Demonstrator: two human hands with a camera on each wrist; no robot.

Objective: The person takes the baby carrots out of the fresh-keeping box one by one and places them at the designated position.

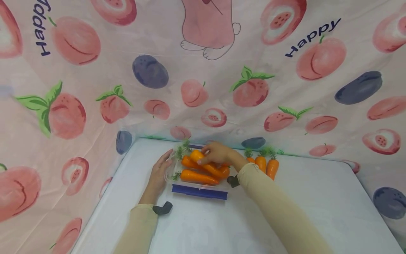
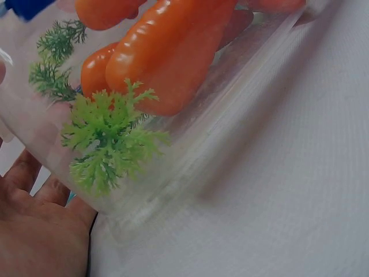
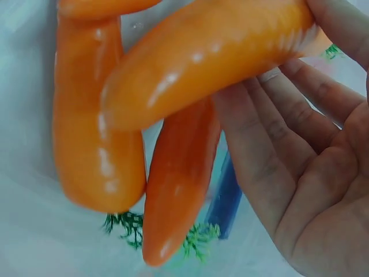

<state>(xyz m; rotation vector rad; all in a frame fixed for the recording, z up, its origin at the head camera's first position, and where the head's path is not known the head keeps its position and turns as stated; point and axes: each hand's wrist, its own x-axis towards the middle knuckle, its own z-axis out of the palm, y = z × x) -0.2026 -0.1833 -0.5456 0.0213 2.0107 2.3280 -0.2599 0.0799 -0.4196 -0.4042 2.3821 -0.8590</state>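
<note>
Fruit-printed cloth (image 1: 177, 70) behind and at both sides, white table (image 1: 333, 204) below. Head view: clear box (image 1: 168, 178) on the table, blue flap (image 1: 200, 192) at the near edge, carrots (image 1: 196, 176) heaped inside. Just above or on the heap, inside the rim: a held carrot (image 1: 212, 170), pinched between thumb and fingers of the right hand (image 1: 218, 153). Main risk, at a guess: smooth, rounded sides, so rolling off the pile or lodging crosswise if released at a slant. Left hand (image 1: 158, 173) along the box's left wall, fingers extended. Outside, to the right, more carrots (image 1: 260, 163) partly behind the right sleeve (image 1: 269, 201); conceivable trouble, a brush from the forearm and a scatter.

Left wrist view: palm beside the box corner, fingers slightly apart along the outer wall, force of contact impossible to tell. With too light a brace, possible skidding of the box under a push. Leafy top (image 2: 109, 138) near that corner, liable to get bent by a shifting carrot.

Right wrist view: thumb and fingers at one end of the held carrot, far end free across another carrot (image 3: 95, 156); so, possible twisting in the grip.
</note>
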